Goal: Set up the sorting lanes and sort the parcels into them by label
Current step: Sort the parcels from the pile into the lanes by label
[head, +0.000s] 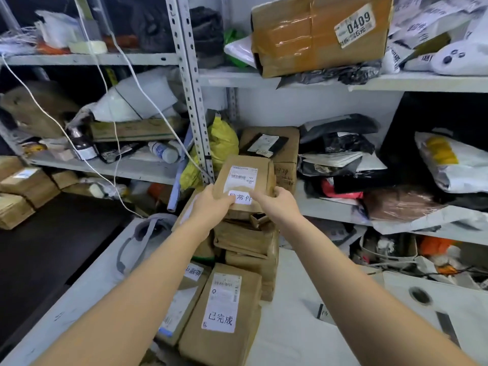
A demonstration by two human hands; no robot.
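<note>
Parcel nearest the camera (pixel 224 318), wrapped in brown paper, lies flat on the white table (pixel 290 331), its white label printed with 已完成. A second parcel (pixel 184 310) lies touching its left side, partly under the left forearm. Just beyond them a stack of brown parcels (pixel 248 247) stands on the table, uneven, with some corners jutting out. Both arms reach forward over these to the held parcel (pixel 245 178), which sits above the top of the stack, tilted with its far end higher; whether its lower edge rests on the stack cannot be told. The left hand (pixel 211 207) grips its near left corner, fingers curled beneath and thumb on top. The right hand (pixel 276 203) grips the near right corner the same way. The two thumbs cover part of a white sticker (pixel 241 198) with large characters, and a printed shipping label sits above it. Directly behind the held parcel a cardboard box (pixel 280 154) sits on a shelf, with a yellow bag (pixel 223 143) just to its left, beside the perforated metal upright (pixel 194 101) of the shelving. Grey and black mailer bags (pixel 340 146) are heaped on the shelf to the right. On the shelf above, a taped carton (pixel 311 35) bears a tag reading 0409.
</note>
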